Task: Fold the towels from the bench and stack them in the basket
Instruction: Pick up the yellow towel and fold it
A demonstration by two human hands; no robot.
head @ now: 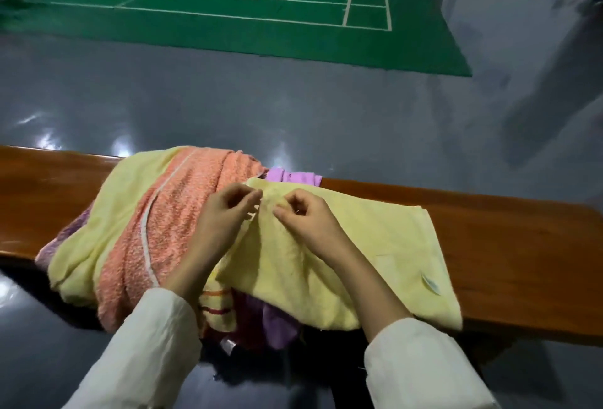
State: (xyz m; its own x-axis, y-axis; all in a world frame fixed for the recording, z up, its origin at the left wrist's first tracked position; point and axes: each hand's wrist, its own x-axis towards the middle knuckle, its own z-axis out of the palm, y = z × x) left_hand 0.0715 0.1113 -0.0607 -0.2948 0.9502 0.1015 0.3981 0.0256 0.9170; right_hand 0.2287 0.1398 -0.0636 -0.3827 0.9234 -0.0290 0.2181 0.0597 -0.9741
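Observation:
A pale yellow towel lies spread over the right side of a heap on the wooden bench. My left hand pinches its left edge near the far corner. My right hand pinches the same towel just beside it, fingers curled into the cloth. Left of the hands lie an orange towel and another yellow towel. Purple cloth shows under the heap and at the far side. No basket is in view.
The bench runs left to right with bare wood at both ends. Beyond it is a shiny grey floor and a green court mat with white lines. Dark floor lies under the bench's near edge.

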